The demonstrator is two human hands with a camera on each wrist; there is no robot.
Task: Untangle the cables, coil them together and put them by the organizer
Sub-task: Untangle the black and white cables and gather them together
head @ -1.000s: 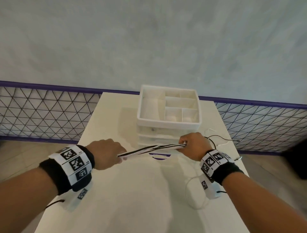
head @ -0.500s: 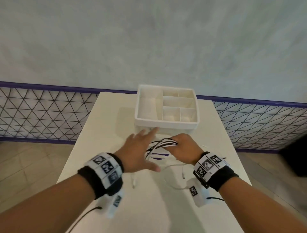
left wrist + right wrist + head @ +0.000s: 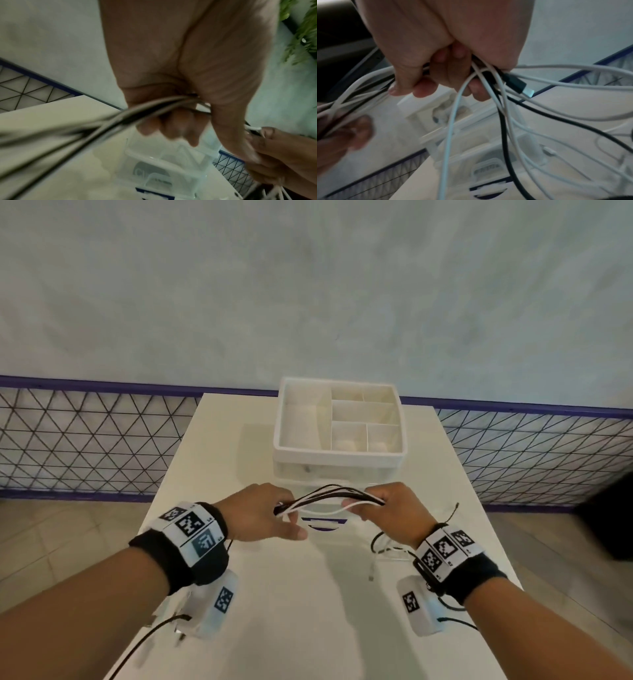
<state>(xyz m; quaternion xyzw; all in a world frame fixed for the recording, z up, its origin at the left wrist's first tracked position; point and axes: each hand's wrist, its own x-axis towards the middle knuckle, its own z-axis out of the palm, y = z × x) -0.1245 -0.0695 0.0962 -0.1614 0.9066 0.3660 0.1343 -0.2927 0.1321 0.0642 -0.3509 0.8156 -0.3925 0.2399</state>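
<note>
A bundle of black and white cables [image 3: 327,497] spans between both hands above the table, just in front of the white organizer [image 3: 339,422]. My left hand [image 3: 263,515] grips the bundle's left end; in the left wrist view the cables [image 3: 120,116] run out of its curled fingers [image 3: 175,124]. My right hand [image 3: 390,510] grips the right end. In the right wrist view white and black cables [image 3: 488,94] hang in loose loops from its fist, with a black plug [image 3: 518,83] sticking out.
The organizer has open compartments on top and clear drawers [image 3: 337,474] below. It stands at the far middle of the white table [image 3: 291,611]. Loose cable ends [image 3: 380,546] trail on the table under my right hand. A wire fence [image 3: 85,446] runs behind the table.
Half a second ago my left hand was open and reaching toward the loops held by my right hand. Now it grips the bundle's left end and both hands have lifted it.
</note>
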